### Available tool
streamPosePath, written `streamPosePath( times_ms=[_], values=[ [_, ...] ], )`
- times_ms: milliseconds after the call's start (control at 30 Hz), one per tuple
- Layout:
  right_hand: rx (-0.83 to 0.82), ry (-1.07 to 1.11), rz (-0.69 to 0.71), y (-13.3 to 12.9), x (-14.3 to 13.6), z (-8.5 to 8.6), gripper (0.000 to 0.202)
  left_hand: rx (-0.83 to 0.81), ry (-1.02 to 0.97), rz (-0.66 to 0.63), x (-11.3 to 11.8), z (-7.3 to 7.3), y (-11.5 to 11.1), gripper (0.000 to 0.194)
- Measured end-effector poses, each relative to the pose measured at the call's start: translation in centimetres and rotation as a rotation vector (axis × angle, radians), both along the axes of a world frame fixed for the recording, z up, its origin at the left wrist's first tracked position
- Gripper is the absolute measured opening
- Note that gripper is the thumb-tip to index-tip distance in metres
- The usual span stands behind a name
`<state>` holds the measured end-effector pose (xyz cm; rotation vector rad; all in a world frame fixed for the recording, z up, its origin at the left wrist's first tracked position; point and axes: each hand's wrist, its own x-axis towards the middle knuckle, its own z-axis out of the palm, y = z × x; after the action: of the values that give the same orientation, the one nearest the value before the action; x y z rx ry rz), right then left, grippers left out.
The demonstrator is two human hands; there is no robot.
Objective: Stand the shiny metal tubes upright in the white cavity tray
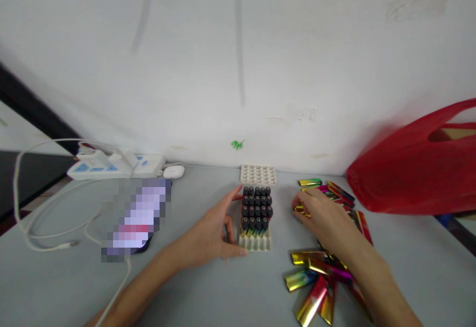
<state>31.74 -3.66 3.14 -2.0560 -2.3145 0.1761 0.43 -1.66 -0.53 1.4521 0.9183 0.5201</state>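
Observation:
A pale tray (255,244) stands in the middle of the table, with several black-topped pieces (256,211) upright in rows and bare slots along its near edge. My left hand (219,230) is at the tray's left side, fingers spread and curved around it, thumb by the near left corner. To the right, my right hand (316,213) has its fingertips closed on a small shiny gold piece (302,211). Shiny metallic cases (312,302) in gold, red and green lie in a loose pile below that hand, and more lie behind it.
Behind the tray lies a second pale perforated tray (258,174) near the wall. At the left are a power strip (148,165), white cables, a white earbud case (173,171) and a phone (139,218) with a blurred screen. A red bag (405,168) stands at the right.

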Motion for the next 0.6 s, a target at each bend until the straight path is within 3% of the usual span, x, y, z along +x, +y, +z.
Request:
streamPosePath(
  times_ms=[167,400,600],
  values=[
    [0.01,0.077,0.029,0.1,0.7,-0.3,0.011,-0.009,-0.008,-0.015,-0.1,-0.2,0.1,0.146],
    [0.024,0.173,0.036,0.6,3.8,-0.9,0.017,-0.005,-0.016,-0.017,-0.2,-0.3,0.0,0.144],
    [0.05,0.185,0.05,0.8,4.4,-0.9,0.016,-0.033,0.008,-0.011,-0.1,-0.1,0.1,0.148]
  ],
)
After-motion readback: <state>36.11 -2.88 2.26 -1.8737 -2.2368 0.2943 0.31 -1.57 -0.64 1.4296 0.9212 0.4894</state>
